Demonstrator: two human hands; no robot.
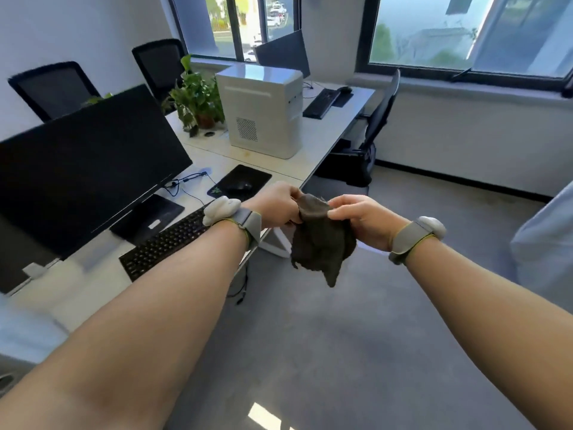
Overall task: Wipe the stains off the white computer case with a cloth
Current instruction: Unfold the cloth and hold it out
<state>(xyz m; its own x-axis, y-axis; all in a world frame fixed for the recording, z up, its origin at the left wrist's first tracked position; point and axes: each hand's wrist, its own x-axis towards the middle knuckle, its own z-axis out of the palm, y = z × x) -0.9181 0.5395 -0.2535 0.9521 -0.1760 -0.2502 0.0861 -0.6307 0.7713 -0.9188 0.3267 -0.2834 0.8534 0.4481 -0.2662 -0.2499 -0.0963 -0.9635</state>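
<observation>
Head view: a dark cloth (322,240) is held up in mid-air beyond the near right corner of the desk (313,144), over the grey floor. Its top edge is pinched at one side by the curled fingers of the left hand (276,204) and at the other by the thumb and fingers of the right hand (361,217); the rest hangs loose and crumpled below. The white computer case (263,108) is seen standing upright on the far right part of the desk, well apart from both hands and not yet touched. No stains can be made out on it from here.

Several slips may be judged possible. Because the cloth is held only by its top edge, it could be dropped to the floor if one pinch is loosened while it is being refolded. If it is left bunched, only a small patch would meet the case and marks could be smeared or missed. A hard push on the case could slide it toward the desk edge.

From left to right, the desk also carries a black monitor (86,169), a keyboard (164,240), a mouse (243,185) on a dark mat, and a potted plant (195,97) just beside the case. The mat lies between the hands and the case, and a chair (372,131) stands at the right edge.
</observation>
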